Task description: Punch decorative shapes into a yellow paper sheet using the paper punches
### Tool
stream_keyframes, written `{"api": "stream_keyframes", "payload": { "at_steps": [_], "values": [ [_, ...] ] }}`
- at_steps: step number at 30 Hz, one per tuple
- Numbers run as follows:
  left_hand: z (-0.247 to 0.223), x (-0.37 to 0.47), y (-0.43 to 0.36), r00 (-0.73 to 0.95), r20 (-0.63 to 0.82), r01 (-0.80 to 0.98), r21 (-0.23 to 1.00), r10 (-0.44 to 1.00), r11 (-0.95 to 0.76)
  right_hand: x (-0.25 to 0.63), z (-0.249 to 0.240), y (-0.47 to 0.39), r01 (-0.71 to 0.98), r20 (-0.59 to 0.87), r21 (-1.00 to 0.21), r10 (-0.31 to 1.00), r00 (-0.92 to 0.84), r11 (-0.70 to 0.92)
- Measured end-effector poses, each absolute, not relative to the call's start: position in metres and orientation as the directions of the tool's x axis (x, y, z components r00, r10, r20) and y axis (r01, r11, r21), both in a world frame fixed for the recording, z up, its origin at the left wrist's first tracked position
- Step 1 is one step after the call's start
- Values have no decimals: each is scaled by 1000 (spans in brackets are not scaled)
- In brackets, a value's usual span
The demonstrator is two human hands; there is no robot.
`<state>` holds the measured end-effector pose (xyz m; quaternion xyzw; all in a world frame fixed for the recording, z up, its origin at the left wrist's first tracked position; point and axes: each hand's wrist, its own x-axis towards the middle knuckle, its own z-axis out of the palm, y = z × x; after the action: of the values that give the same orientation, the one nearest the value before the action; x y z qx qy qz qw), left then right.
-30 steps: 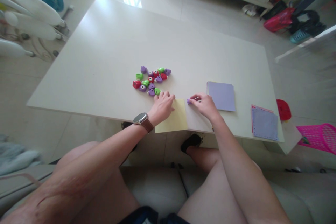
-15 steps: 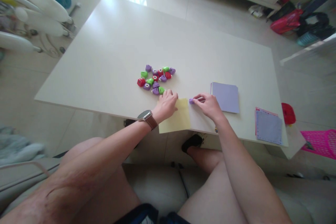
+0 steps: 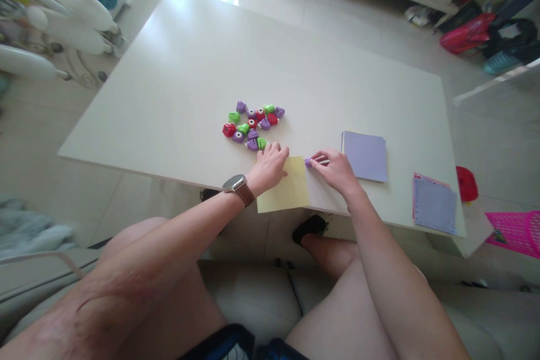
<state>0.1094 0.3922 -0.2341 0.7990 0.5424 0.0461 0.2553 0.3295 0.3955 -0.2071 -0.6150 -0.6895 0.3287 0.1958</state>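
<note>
A sheet of yellow paper (image 3: 291, 194) lies at the table's near edge and hangs partly over it. Bent fingers of my left hand (image 3: 270, 169) hold down its upper left part. My right hand (image 3: 334, 170) pinches a small purple craft punch (image 3: 307, 162) at the sheet's upper right corner. Whether the paper is inside the punch's slot I cannot tell. Just beyond my left fingers sits a cluster of several red, green and purple craft punches (image 3: 252, 124); the nearest green one (image 3: 261, 143) is close to my fingertips.
A stack of purple paper (image 3: 366, 157) lies right of my right hand. Farther right, near the corner of the white table (image 3: 320, 84), is a pile of patterned sheets (image 3: 434, 202). A pink basket (image 3: 514, 233) stands beyond the table's right end.
My right fingers have closed further over the purple punch, covering more of it at the paper's corner. My left hand stays on the sheet. The whole view has shifted slightly.
</note>
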Motion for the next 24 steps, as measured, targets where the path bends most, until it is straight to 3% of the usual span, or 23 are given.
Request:
{"api": "stream_keyframes", "payload": {
  "at_steps": [13, 19, 24],
  "values": [
    [-229, 107, 389, 506, -126, 780, 489, 853, -391, 325, -209, 394, 719, -94, -692, 977, -190, 73],
    [-230, 107, 389, 504, -124, 783, 483, 855, -391, 321, -209, 392, 778, -76, -619, 976, -203, 113],
    [-229, 106, 389, 502, -125, 784, 484, 856, -389, 319, -211, 393, 735, -78, -673, 981, -179, 80]
  ]
}}
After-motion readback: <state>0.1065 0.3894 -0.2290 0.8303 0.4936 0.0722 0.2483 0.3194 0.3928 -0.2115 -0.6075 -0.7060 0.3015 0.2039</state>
